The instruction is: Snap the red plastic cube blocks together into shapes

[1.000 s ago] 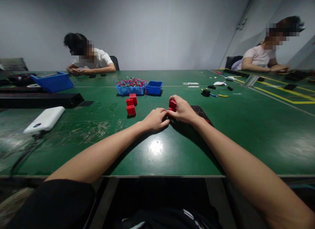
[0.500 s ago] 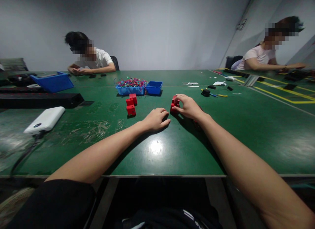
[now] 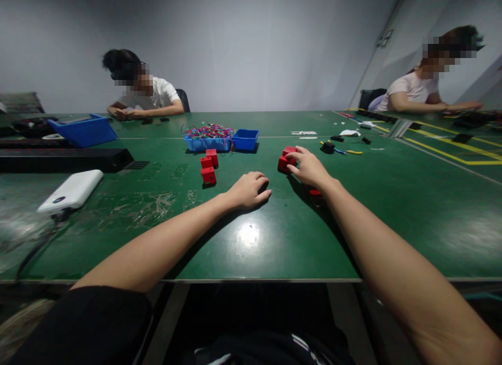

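My right hand [image 3: 310, 169] has its thumb and fingers around a small red block [image 3: 283, 165] on the green table. Another red block [image 3: 290, 150] sits right behind it, partly hidden by the fingers. Under my right wrist a further red piece [image 3: 315, 192] shows, mostly covered by the arm. My left hand [image 3: 249, 190] lies on the table to the left, fingers apart and loosely bent, holding nothing. Beyond it to the left stands a small group of red blocks [image 3: 208, 175], close together.
Behind are a light blue bin [image 3: 207, 144] heaped with coloured wires and a dark blue bin [image 3: 246, 140]. A white power bank [image 3: 71, 191] with a cable lies left. Wire pliers [image 3: 347, 152] and a black part [image 3: 327, 148] lie right. Two people sit across the table.
My right hand has moved a little to the right with the red block. More of the red piece under my wrist now shows. My left hand has stayed in place.
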A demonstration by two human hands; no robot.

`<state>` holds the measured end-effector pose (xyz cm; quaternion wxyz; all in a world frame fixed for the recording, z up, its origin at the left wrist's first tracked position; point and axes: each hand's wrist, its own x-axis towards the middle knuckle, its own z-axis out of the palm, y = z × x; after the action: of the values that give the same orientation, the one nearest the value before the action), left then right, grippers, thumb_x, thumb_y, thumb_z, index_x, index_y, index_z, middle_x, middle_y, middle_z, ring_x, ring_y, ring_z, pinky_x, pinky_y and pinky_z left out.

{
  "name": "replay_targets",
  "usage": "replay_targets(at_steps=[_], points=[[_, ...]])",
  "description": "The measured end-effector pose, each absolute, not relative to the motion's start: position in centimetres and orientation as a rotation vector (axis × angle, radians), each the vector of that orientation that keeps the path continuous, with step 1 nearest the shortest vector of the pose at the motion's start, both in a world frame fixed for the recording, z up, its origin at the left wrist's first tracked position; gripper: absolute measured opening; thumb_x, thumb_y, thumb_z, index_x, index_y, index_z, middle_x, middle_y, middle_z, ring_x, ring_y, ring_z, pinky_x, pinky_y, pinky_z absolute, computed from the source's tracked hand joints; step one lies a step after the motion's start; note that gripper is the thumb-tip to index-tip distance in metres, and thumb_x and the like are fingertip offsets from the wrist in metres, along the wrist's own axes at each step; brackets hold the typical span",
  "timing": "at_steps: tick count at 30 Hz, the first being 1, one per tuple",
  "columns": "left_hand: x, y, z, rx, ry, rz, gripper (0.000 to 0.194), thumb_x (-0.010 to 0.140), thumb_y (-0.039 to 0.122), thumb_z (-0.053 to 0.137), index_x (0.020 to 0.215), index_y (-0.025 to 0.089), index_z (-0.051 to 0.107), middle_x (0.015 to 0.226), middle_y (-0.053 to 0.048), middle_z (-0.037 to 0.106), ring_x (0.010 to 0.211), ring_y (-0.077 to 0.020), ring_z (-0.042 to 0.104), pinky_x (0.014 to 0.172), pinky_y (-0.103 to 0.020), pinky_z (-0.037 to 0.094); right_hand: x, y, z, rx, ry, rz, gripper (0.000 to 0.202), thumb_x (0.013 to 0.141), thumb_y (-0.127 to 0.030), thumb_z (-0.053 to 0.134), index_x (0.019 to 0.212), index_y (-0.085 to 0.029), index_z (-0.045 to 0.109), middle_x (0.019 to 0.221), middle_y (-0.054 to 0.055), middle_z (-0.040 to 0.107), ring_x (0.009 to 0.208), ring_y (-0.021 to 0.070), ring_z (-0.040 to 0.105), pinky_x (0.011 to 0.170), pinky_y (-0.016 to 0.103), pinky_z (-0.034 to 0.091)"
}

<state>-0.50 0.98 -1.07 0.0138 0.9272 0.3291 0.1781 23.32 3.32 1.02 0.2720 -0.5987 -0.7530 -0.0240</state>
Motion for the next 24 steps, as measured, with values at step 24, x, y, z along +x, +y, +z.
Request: replay_targets(at_steps=[24], points=[[-0.5, 1.2, -1.3, 2.890, 1.041, 0.552, 0.040, 0.093, 0.042, 0.050, 0.119, 0.014, 0.063, 0.125, -0.017, 0.063, 0.117, -0.0296, 0.059, 0.102, -0.046, 0.048, 21.0, 2.5, 1.1, -1.440, -2.066, -0.065, 0.027, 0.093, -0.028, 0.049, 0.107, -0.017, 0.071, 0.118, 0.016, 0.067, 0.113, 0.0292, 0.061, 0.102, 0.049, 0.046]])
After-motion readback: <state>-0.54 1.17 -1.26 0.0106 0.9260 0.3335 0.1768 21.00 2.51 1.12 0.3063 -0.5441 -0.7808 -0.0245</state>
